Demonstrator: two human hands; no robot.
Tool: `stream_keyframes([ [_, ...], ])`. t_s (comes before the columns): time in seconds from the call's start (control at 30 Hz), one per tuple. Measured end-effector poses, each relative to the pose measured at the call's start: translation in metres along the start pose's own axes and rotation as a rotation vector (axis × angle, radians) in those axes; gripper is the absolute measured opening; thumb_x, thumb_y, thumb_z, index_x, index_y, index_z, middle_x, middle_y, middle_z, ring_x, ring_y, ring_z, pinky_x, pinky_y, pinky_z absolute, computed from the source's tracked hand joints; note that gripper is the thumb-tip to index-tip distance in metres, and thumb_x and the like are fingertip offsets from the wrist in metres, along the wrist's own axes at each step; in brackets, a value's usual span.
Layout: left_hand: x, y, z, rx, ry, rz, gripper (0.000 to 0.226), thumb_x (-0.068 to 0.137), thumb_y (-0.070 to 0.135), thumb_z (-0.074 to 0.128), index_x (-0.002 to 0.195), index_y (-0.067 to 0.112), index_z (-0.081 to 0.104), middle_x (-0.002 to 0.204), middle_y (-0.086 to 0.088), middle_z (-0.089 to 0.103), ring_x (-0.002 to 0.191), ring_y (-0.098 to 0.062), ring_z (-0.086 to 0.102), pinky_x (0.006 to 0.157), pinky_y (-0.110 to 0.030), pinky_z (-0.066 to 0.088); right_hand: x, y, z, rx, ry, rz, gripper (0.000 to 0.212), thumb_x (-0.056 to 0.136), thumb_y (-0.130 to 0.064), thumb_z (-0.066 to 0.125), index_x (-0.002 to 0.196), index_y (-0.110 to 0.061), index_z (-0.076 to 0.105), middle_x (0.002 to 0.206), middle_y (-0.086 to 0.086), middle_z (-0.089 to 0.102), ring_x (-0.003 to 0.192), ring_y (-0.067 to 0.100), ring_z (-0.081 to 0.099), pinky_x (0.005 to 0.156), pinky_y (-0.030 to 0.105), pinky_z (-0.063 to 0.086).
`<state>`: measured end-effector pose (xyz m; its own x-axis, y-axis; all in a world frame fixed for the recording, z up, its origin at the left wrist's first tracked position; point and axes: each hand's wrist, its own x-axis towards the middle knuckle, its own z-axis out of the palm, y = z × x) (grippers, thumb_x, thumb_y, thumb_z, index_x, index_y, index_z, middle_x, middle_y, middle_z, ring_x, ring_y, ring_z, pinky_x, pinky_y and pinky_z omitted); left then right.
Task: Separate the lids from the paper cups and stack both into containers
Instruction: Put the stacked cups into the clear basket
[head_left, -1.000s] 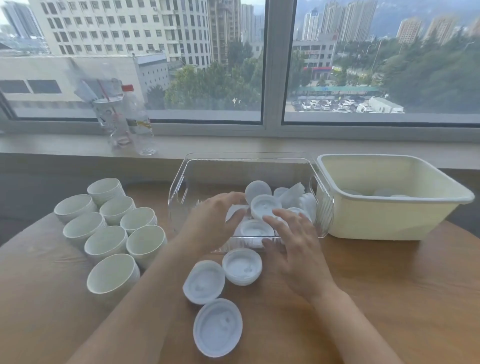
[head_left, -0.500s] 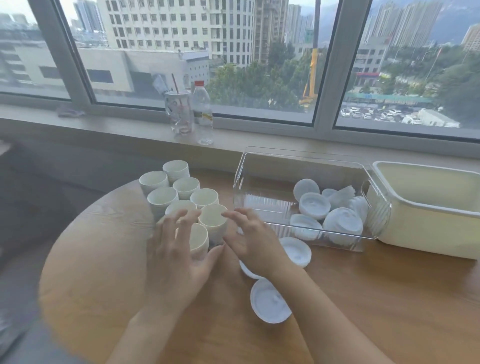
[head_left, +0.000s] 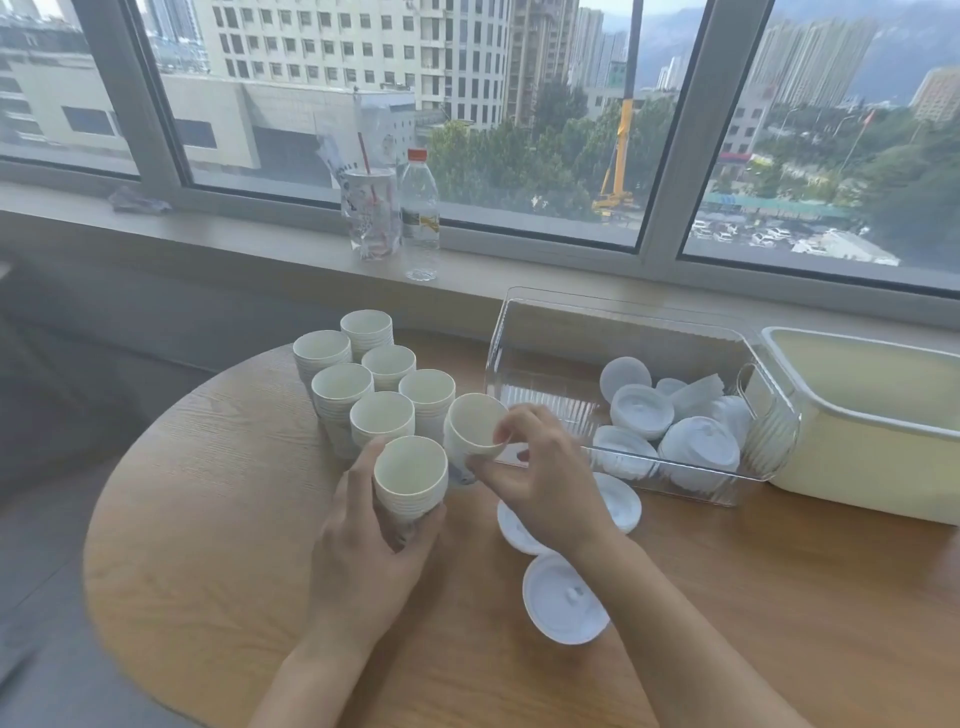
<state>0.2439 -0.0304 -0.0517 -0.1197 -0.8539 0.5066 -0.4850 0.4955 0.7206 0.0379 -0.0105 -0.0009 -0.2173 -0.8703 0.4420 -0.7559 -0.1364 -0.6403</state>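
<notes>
Head cam: L hand (head_left: 363, 551) grips white cup stack (head_left: 410, 480); R hand (head_left: 545, 488) pinches tilted cup (head_left: 475, 428).

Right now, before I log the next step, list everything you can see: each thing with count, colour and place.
Cup stacks: six standing, white, left part of the table.
Held cup stack: one, white, in the left hand.
Held cup: one, white, tilted, pinched at its rim by the right hand.
Loose lids: three, white, on the table by the right wrist, two partly hidden.
Clear bin: one, transparent, mid table, with several white lids inside.
Cream tub: one, far right.
Drink cup: one, clear with red straw, on the sill.
Water bottle: one, clear with red cap, beside it.
Table: one, round, wood.
Left hand: grips the stack.
Right hand: pinches the cup.
</notes>
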Motion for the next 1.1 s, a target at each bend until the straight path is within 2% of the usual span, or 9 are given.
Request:
stream_keyframes([
  [0.1,0.003,0.007,0.009,-0.061,0.008,0.011,0.09,0.077,0.035,0.091,0.15,0.033,0.039,0.118,0.014,0.068,0.088,-0.007,0.069,0.075,-0.032,0.054,0.0,-0.001,-0.024,0.113,0.076,0.014,0.028,0.086,-0.04,0.083,0.098,-0.025,0.063,0.11,-0.012,0.064,0.102,0.008,0.064,0.083,0.037,0.059],
  [0.27,0.019,0.025,0.039,-0.188,0.007,0.051,0.084,0.078,0.043,0.086,0.149,0.028,0.044,0.123,0.033,0.06,0.098,0.008,0.061,0.081,-0.021,0.047,0.023,0.008,-0.061,0.198,0.193,0.141,0.028,0.087,-0.038,0.083,0.1,-0.025,0.062,0.11,-0.011,0.068,0.101,0.007,0.07,0.079,0.03,0.062],
  [0.33,0.027,0.028,0.052,-0.231,-0.017,0.066,0.082,0.08,0.043,0.083,0.15,0.025,0.045,0.122,0.033,0.06,0.101,0.004,0.061,0.083,-0.025,0.05,0.041,0.02,-0.063,0.162,0.203,0.182,0.028,0.087,-0.035,0.084,0.099,-0.022,0.062,0.108,-0.012,0.067,0.1,0.006,0.071,0.075,0.022,0.06],
  [0.43,0.04,0.03,0.066,-0.299,-0.05,0.101,0.078,0.082,0.047,0.076,0.15,0.022,0.046,0.127,0.02,0.063,0.111,-0.012,0.065,0.093,-0.042,0.056,0.069,0.042,-0.054,0.031,0.2,0.217,0.03,0.086,-0.036,0.084,0.098,-0.021,0.062,0.109,-0.002,0.068,0.095,0.009,0.068,0.07,0.01,0.048],
  [0.5,0.049,0.033,0.075,-0.316,-0.057,0.131,0.076,0.084,0.048,0.074,0.149,0.019,0.047,0.133,0.012,0.064,0.111,-0.013,0.064,0.093,-0.039,0.056,0.086,0.055,-0.045,-0.017,0.182,0.233,0.03,0.085,-0.035,0.084,0.099,-0.021,0.061,0.109,0.0,0.066,0.087,0.001,0.061,0.069,0.007,0.042],
  [0.6,0.057,0.03,0.088,-0.322,-0.042,0.138,0.076,0.085,0.048,0.073,0.149,0.014,0.048,0.133,0.008,0.063,0.106,-0.01,0.062,0.089,-0.03,0.055,0.109,0.068,-0.031,-0.049,0.138,0.253,0.032,0.087,-0.033,0.083,0.102,-0.019,0.06,0.114,0.003,0.064,0.081,0.002,0.055,0.067,0.014,0.039],
  [0.77,0.058,0.023,0.099,-0.349,0.034,0.085,0.08,0.085,0.053,0.072,0.151,0.018,0.045,0.13,0.03,0.054,0.097,0.001,0.06,0.078,-0.013,0.05,0.141,0.089,-0.011,-0.108,0.114,0.265,0.033,0.086,-0.033,0.083,0.103,-0.022,0.057,0.116,0.003,0.063,0.085,0.014,0.056,0.077,0.028,0.038],
  [0.87,0.059,0.022,0.101,-0.349,0.035,0.08,0.08,0.085,0.052,0.073,0.152,0.022,0.043,0.129,0.036,0.052,0.094,-0.003,0.061,0.076,-0.02,0.053,0.154,0.097,-0.004,-0.115,0.122,0.284,0.036,0.086,-0.034,0.083,0.109,-0.019,0.06,0.117,0.003,0.062,0.09,0.018,0.06,0.079,0.028,0.038],
  [1.1,0.058,0.02,0.102,-0.365,0.023,0.089,0.077,0.083,0.048,0.076,0.149,0.021,0.045,0.128,0.027,0.056,0.087,-0.013,0.063,0.074,-0.041,0.059,0.168,0.107,0.011,-0.097,0.134,0.306,0.043,0.083,-0.031,0.086,0.113,-0.018,0.057,0.115,0.001,0.06,0.1,0.021,0.057,0.081,0.028,0.036],
])
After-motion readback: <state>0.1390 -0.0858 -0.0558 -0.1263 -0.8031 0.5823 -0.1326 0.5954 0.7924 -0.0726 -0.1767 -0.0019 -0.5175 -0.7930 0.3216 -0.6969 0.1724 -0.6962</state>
